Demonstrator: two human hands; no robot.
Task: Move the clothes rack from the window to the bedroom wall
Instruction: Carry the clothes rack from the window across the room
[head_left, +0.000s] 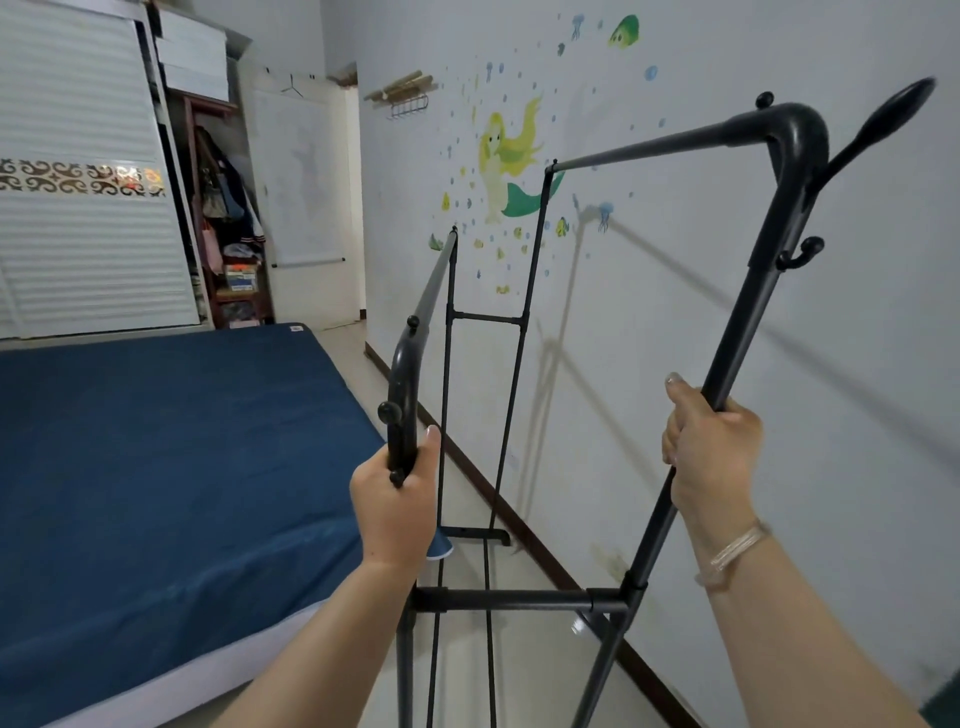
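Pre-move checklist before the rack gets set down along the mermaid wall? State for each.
1. Left hand gripping the clothes rack at the near-left curved post: ok.
2. Right hand gripping the right upright: ok.
3. Rails free of hanging clothes: ok.
4. Floor strip between bed and wall: ok where visible.
5. Near feet touching the floor: cannot tell, out of frame.

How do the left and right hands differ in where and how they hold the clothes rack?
The left hand grips the curved upper corner of the clothes rack on the bed side; the right hand grips a straight upright post on the wall side. The left hand sits lower in view than the right hand. Only the right wrist wears a bracelet. Both hands are closed around black tubing.
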